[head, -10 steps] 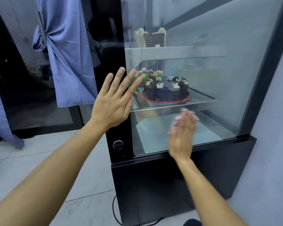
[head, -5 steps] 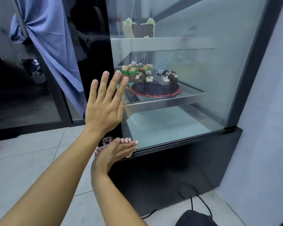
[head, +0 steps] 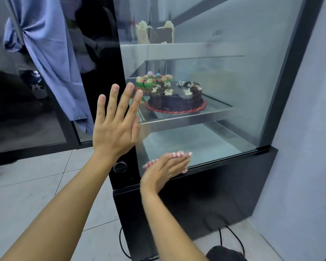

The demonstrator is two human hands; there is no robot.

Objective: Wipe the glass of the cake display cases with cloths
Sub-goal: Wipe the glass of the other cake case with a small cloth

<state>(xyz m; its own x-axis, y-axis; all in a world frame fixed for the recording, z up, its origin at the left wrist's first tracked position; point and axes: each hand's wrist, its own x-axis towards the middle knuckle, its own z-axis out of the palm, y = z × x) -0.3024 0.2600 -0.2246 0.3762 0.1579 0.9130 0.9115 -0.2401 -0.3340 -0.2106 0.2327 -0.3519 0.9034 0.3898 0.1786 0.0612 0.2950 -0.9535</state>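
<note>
The cake display case has a large glass side [head: 224,87] in a black frame. My left hand [head: 115,127] lies flat, fingers spread, on the case's black corner post and the glass edge. My right hand [head: 164,170] presses a red-and-white striped cloth [head: 178,153] against the bottom strip of the glass with straight fingers; most of the cloth is hidden under the palm. Behind the glass, a chocolate cake [head: 175,102] and a green decorated cake [head: 151,81] sit on the middle shelf.
A round knob [head: 120,167] sits on the post below my left hand. A blue curtain [head: 51,53] hangs at left. The case's black base [head: 215,196] stands on tiled floor, with cables [head: 231,236] and a dark object [head: 224,254] in front. A grey wall [head: 309,147] is close on the right.
My right hand dropped with the cloth from the lower glass to its bottom left corner, then slid right along the bottom edge. My left hand stayed on the post.
</note>
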